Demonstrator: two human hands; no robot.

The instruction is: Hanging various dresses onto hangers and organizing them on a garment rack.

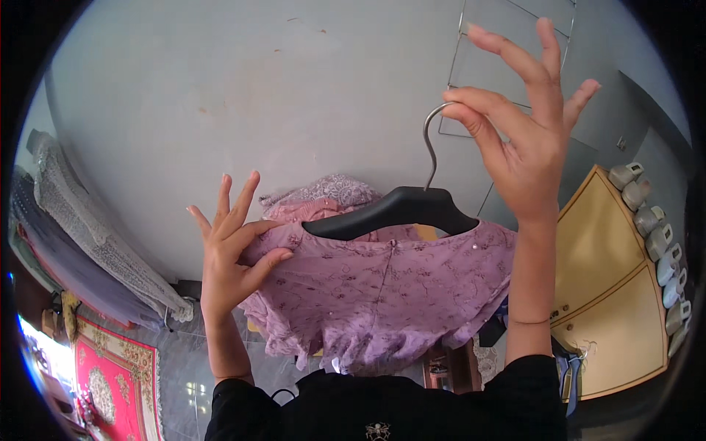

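A black clothes hanger [397,209] with a silver hook hangs from my right hand [526,132], whose thumb and forefinger pinch the hook's tip while the other fingers spread out. On the hanger is a mauve-pink dress [412,287] with a small dark pattern and a ruffled lower edge. Its left shoulder is pinched between the thumb and fingers of my left hand [232,253]; the remaining fingers point up. Both ends of the hanger disappear into the dress's shoulders. The dress's lower part is out of sight.
Behind the dress lies a pile of pink and lacy fabric [331,192]. Several garments [73,213] hang at the left, above a red patterned rug [114,375]. A wire rack [450,70] is on the wall. At the right stands a yellow cabinet [607,294] with several jars along its top.
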